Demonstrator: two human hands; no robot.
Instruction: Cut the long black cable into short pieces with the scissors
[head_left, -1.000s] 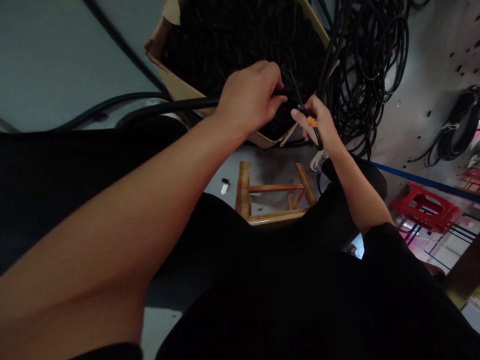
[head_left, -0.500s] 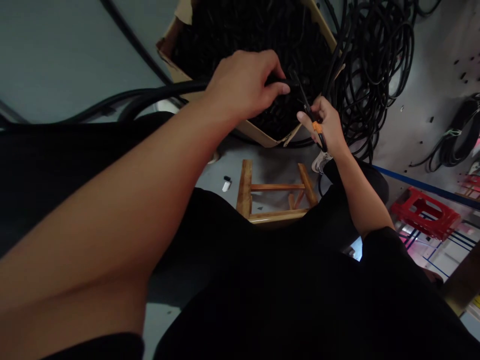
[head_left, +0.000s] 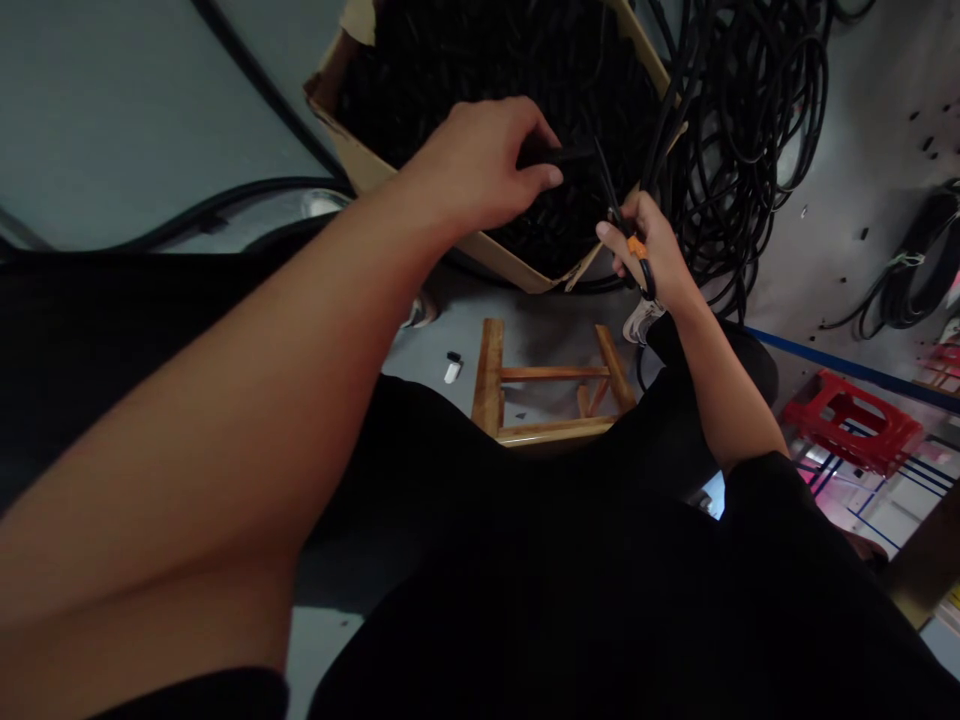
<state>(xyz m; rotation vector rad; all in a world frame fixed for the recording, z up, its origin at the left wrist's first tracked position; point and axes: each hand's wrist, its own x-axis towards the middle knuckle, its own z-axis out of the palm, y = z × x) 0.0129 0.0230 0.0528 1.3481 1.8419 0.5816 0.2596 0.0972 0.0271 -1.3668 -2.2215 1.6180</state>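
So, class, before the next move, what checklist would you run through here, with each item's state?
1. Left hand gripping the black tube: ok.
2. Right hand holding the scissors: ok.
3. Left fingertips away from the blades: ok, a gap shows.
4. Tube's free end above the open box: ok.
5. Tube fully between the blades: cannot tell, too dark.
6. Floor free of scraps: not ok, small black bits lie there.

Left hand (head_left: 499, 165): closed around black tube (head_left: 570, 155), its end projecting toward the scissors. Right hand (head_left: 649, 250): holds scissors (head_left: 615, 205) with orange marking, blades pointing up. Both hands at near side of cardboard box (head_left: 360, 165), filled with short black pieces (head_left: 450, 60). Coiled black tubing (head_left: 750, 130) right of box; red stool (head_left: 855, 420) lower right.
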